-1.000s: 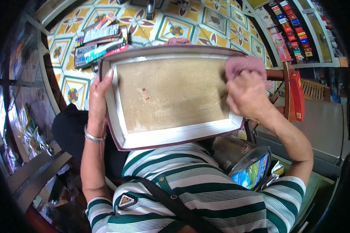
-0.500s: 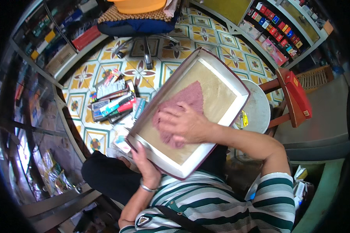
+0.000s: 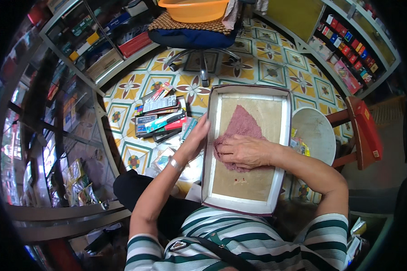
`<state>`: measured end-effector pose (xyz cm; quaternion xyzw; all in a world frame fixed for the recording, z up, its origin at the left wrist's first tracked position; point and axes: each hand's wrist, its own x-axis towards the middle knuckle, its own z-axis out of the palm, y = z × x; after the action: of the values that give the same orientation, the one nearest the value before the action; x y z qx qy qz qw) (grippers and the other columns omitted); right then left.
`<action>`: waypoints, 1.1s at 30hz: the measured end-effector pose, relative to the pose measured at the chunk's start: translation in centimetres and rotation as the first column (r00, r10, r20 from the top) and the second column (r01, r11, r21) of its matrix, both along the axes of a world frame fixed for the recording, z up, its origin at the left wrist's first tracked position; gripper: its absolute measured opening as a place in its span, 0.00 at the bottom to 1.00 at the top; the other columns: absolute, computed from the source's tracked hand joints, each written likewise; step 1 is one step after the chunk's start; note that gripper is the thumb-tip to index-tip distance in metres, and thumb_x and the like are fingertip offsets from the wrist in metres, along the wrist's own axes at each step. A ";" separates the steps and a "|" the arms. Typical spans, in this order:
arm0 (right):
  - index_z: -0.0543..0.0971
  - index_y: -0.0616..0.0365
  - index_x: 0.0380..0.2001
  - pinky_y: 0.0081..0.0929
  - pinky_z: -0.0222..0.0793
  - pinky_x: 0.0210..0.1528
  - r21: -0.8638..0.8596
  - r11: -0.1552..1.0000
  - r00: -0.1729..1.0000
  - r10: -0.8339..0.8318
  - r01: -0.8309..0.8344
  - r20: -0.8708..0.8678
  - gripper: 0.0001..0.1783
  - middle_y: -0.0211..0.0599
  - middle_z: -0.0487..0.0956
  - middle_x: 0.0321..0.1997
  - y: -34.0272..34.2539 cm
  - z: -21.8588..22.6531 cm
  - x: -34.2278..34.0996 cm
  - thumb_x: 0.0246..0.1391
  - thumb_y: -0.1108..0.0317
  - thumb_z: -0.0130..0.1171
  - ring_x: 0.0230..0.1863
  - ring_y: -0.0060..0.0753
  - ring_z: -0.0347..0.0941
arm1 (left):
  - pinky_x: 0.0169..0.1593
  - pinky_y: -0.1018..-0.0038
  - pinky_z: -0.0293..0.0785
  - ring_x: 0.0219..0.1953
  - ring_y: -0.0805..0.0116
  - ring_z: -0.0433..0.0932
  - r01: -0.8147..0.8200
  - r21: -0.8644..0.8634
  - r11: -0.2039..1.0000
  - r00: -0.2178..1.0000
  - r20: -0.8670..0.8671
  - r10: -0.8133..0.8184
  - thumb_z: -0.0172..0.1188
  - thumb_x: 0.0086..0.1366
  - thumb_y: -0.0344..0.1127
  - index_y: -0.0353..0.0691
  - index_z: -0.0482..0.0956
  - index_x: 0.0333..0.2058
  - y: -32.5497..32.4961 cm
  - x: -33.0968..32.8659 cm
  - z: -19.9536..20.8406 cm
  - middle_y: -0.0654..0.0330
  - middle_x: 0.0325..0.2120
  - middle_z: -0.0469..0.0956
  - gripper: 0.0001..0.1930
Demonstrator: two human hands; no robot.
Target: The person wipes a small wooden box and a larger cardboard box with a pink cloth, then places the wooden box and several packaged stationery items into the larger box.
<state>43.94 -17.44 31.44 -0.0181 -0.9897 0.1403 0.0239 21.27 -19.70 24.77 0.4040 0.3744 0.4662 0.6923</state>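
A shallow cardboard box [image 3: 239, 194] with pale inner walls and a maroon outside rests near my lap, its tan bottom facing up. Inside it lies a dusty-pink cloth [image 3: 242, 124], partly bunched. My right hand [image 3: 246, 151] presses on the cloth with bent fingers, gripping its folds against the box bottom. Along the box's left wall, my left hand [image 3: 199, 135] holds the side; its fingertips are partly hidden behind the wall. A few small reddish specks show on the box bottom below the cloth.
Several small boxes and packets [image 3: 163, 117] are piled on the patterned tile floor left of the box. A round whitish basin [image 3: 319, 135] and a red-brown wooden stool [image 3: 355, 131] stand at right. Ahead is a wheeled chair [image 3: 194, 38] bearing an orange basin [image 3: 196, 11]. Glass display cases line the sides.
The box has turned from a slant to nearly straight and sits farther right in view. My left hand has shifted from its near left corner up along the left side.
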 end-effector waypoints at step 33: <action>0.73 0.54 0.37 0.38 0.67 0.42 0.286 0.671 0.728 -0.648 0.685 -0.223 0.16 0.37 0.74 0.42 6.6 5.0 3.1 0.42 0.69 0.62 0.45 0.42 0.71 | 0.54 0.78 0.72 0.52 0.72 0.75 -0.438 0.103 0.893 0.897 -0.016 0.442 0.46 0.53 0.19 0.33 0.55 0.69 -2.8 4.1 8.8 0.55 0.57 0.71 0.40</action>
<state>47.07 -10.79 36.44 -0.3665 -0.9201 -0.0550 0.1267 25.36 -22.45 33.54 0.3509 0.4463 0.6205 0.5409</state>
